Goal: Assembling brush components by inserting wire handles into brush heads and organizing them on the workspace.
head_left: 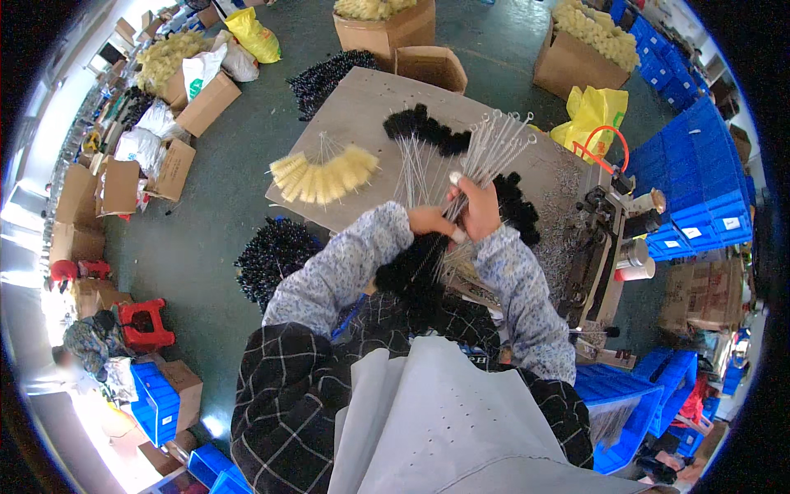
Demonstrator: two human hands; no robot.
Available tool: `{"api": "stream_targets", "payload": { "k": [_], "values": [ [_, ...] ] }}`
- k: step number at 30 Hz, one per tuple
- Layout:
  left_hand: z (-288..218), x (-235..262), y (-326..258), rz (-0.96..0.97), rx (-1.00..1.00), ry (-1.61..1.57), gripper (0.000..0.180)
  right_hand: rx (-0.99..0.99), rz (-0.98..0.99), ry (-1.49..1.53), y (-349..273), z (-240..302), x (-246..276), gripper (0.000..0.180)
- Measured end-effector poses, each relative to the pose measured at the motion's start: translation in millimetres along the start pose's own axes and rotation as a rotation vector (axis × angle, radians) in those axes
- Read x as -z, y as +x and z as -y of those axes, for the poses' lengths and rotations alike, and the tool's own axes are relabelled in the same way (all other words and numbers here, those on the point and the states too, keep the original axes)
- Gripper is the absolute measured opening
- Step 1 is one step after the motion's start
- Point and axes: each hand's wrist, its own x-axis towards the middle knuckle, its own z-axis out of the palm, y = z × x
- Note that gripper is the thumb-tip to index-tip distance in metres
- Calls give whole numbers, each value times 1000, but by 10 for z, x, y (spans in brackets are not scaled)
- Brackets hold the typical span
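1. Over the near side of the desk [354, 123], the left hand [434, 222] and right hand [480, 212] meet, both closed on a bundle of looped wire-handled brushes [504, 140].
2. To manage this well, I'd judge, let one hand firmly support the bundle while the other evens the wires, keeping loops level and bristles uncrushed.
3. The right hand wraps the wires, its thumb, white-tipped, pointing far; the left reaches in from the left, lower down beside the black bristles [407, 267]. Both forearms angle inward.
4. The bundle slants, loops toward the far right, lower ends toward the near person.
5. Just beyond lie more black brushes [424, 130]; another black cluster [520, 206] sits right of the hands.
6. Farther left, cream brushes [325, 174] fan out; at the right edge stands a metal bench fixture [605, 210].
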Motion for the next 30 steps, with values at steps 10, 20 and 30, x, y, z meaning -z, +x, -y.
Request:
{"api": "stream_targets", "payload": {
  "k": [10, 20, 30],
  "values": [
    [-229, -374, -300, -236, -200, 447, 33, 12, 42, -109, -235, -102, 113, 12],
    [-85, -455, 236, -230, -336, -458, 19, -116, 291, -398, 116, 440, -84, 13],
    [549, -665, 256, 24, -312, -611, 22, -336, 435, -291, -52, 66, 337, 36]
  ]
}}
